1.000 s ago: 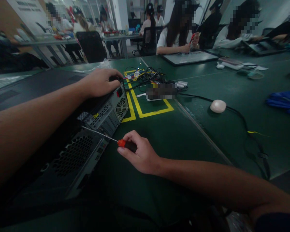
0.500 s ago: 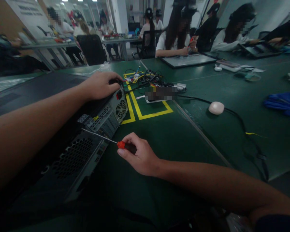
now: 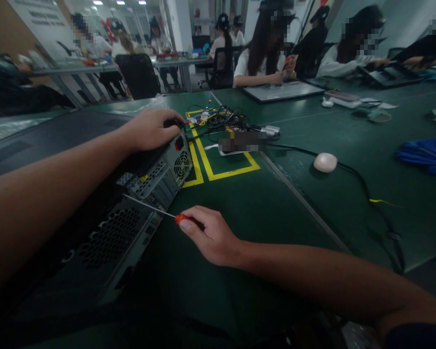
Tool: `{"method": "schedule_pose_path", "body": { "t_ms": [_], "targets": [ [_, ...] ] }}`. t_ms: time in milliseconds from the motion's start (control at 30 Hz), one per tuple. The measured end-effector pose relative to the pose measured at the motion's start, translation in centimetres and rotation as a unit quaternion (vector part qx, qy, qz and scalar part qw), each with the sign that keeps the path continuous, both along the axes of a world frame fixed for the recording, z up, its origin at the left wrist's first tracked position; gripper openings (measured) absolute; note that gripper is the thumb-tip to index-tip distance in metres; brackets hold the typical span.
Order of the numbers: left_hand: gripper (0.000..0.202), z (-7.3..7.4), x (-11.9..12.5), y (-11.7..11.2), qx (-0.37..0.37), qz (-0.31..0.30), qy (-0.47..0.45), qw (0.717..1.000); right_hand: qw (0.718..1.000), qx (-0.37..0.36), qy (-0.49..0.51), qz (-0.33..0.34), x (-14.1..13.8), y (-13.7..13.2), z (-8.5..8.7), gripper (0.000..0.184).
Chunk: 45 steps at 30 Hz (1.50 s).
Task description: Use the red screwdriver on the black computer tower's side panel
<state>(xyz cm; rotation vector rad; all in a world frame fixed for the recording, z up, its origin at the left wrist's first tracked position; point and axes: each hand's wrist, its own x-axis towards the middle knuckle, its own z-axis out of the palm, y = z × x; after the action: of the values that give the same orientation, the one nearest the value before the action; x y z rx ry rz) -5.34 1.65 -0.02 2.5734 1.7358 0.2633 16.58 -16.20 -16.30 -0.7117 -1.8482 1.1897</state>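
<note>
A black desktop computer case (image 3: 67, 128) lies on the green table at the left, its metal back panel with a fan grille and ports facing right. Across its top stretches my left arm, and my left hand (image 3: 156, 128) is closed over the edge near the red switch, fingertips partly hidden. My right hand (image 3: 218, 235) is closed round the red and black handle of a screwdriver (image 3: 150, 205). The thin shaft points left, its tip at the case's rear edge beside a honeycomb vent (image 3: 111, 237). Whether a screw sits under the tip cannot be made out.
Tangled cables (image 3: 227, 116) lie beyond the case, by yellow tape marks (image 3: 236, 172). A pale mouse (image 3: 325, 163) and a black cord are to the right, with a blue bundle (image 3: 423, 156) further off. Across the table, people work at a flat panel (image 3: 283, 90) and other devices.
My right hand has turned slightly about the screwdriver handle, with thumb and fingers shifted and more of the handle covered. The tip and my left hand stay in place.
</note>
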Motion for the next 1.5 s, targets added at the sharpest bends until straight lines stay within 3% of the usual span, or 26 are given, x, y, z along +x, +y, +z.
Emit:
{"method": "schedule_pose_path", "body": {
  "t_ms": [133,267,467,1500],
  "targets": [
    [0.079,-0.09,-0.26,0.18,0.000,-0.006,0.005,1.000,1.000,-0.024,0.002,-0.004,-0.03,-0.16,-0.20,0.024],
    [0.079,-0.19,-0.48,0.19,0.004,-0.016,0.001,1.000,0.998,-0.054,-0.010,-0.013,-0.09,-0.33,-0.43,0.044],
    [0.079,-0.31,-0.70,0.55,-0.005,-0.007,-0.017,1.000,0.999,-0.049,0.016,-0.017,-0.32,-0.23,-0.25,0.029],
    [0.080,-0.24,-0.45,-0.16,0.007,-0.011,-0.006,1.000,0.994,-0.098,0.042,0.012,-0.30,-0.30,0.22,0.040]
  ]
}}
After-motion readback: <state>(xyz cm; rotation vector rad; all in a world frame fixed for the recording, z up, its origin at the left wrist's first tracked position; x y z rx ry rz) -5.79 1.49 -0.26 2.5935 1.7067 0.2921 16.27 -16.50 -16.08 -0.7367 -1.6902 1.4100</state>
